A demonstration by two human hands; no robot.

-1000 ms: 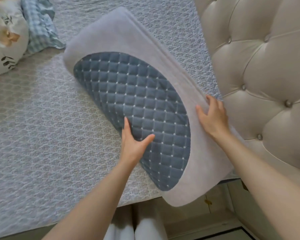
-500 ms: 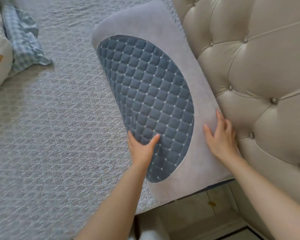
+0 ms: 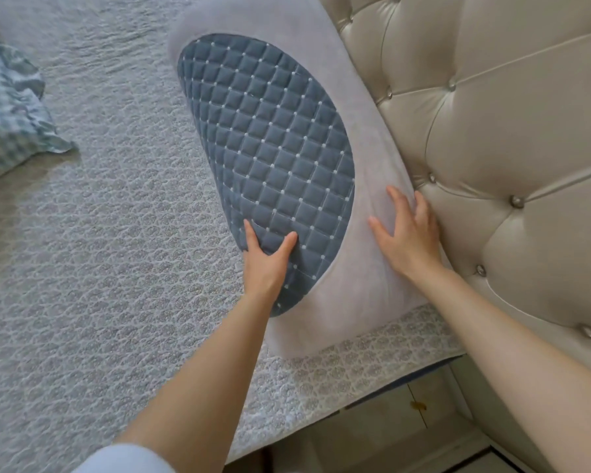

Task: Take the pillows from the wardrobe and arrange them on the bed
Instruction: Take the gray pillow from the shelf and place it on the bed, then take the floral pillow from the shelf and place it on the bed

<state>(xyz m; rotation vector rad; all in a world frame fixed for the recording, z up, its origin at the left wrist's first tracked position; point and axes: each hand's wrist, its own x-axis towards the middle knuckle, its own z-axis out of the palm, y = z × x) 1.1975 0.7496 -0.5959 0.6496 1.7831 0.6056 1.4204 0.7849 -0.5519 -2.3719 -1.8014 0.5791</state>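
Observation:
A grey pillow [image 3: 355,288] with a quilted blue oval panel lies on the bed [image 3: 99,268], its long side against the tufted headboard [image 3: 492,148]. My left hand [image 3: 267,257] grips the pillow's near left edge, thumb on the blue panel and fingers tucked under. Fingers spread, my right hand [image 3: 406,230] rests flat on the grey border next to the headboard. A second pillow in blue checked fabric [image 3: 11,121] lies at the far left, partly cut off by the frame.
The bed carries a grey patterned quilt that reaches its near edge [image 3: 338,387]. Below that edge a pale floor and a bedside unit [image 3: 389,431] show. The beige headboard fills the right side.
The grey pillow has swung from a slant across the bed to lie along the headboard and has moved farther onto the mattress. Both hands stayed on its near end.

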